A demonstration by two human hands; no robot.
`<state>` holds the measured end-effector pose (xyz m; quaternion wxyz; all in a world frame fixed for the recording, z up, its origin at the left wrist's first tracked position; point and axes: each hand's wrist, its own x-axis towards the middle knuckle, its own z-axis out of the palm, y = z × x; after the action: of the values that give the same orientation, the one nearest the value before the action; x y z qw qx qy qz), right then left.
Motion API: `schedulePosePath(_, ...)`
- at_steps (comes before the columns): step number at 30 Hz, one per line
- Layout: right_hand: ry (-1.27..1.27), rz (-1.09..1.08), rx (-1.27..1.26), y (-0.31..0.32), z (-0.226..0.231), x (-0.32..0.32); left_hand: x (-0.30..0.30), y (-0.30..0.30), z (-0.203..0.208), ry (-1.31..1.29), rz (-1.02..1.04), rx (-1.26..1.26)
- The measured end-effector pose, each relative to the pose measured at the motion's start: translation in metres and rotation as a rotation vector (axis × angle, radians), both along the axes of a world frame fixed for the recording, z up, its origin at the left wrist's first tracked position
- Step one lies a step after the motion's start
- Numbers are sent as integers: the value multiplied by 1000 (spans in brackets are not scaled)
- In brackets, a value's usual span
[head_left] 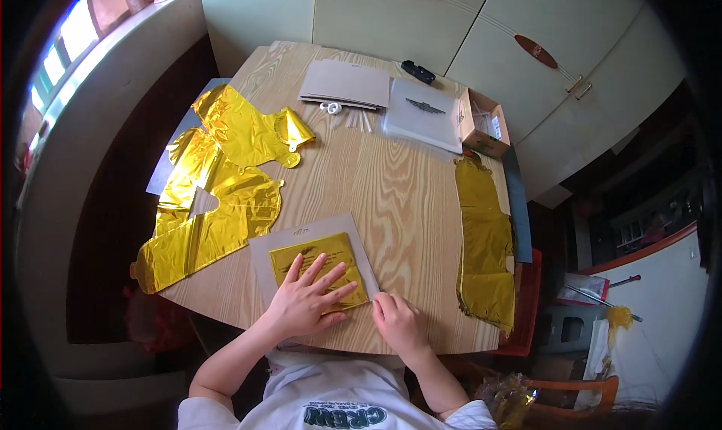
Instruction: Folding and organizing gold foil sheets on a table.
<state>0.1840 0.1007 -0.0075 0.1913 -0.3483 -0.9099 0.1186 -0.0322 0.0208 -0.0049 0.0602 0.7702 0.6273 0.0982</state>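
Observation:
A gold foil balloon folded into a flat square (pixel 312 252) lies on a grey backing card (pixel 337 225) near the table's front edge. Small dark print and a hang hole mark the balloon and the card's upper edge respectively. My left hand (pixel 304 298) rests flat on the folded foil, fingers spread, covering its lower part. Beside the card's right edge, the fingers of my right hand (pixel 398 321) are curled in and pinch the card's border. What sits under the left palm is hidden.
Unfolded gold foil balloons (pixel 226 182) spread over the table's left side; another long gold foil piece (pixel 485 242) lies along the right edge. Farther back are stacked grey cards (pixel 346 82), white rings (pixel 330 109), clear plastic bags (pixel 421 125), a cardboard box (pixel 483 133) and a black object (pixel 418 72).

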Motion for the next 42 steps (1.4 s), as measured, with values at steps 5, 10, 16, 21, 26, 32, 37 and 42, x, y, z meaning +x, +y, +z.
schedulePosePath(5,73,197,-108,6,14,11,-1,1,2,-4,-23,-3)
schedulePosePath(10,7,279,-89,14,1,29,-4,3,1,-8,-129,-5)
schedulePosePath(16,6,340,27,19,12,25,3,8,2,16,-233,-36)
schedulePosePath(21,3,364,79,20,4,36,4,17,-1,12,-297,-36)
schedulePosePath(26,15,338,116,19,2,36,6,21,-1,12,-316,-28)
schedulePosePath(32,46,326,97,20,7,35,6,21,-5,-33,-306,-2)
schedulePosePath(37,19,327,208,20,-2,34,5,9,5,-59,-216,1)
schedulePosePath(42,46,330,299,17,-3,32,-6,-22,8,-17,-76,-2)
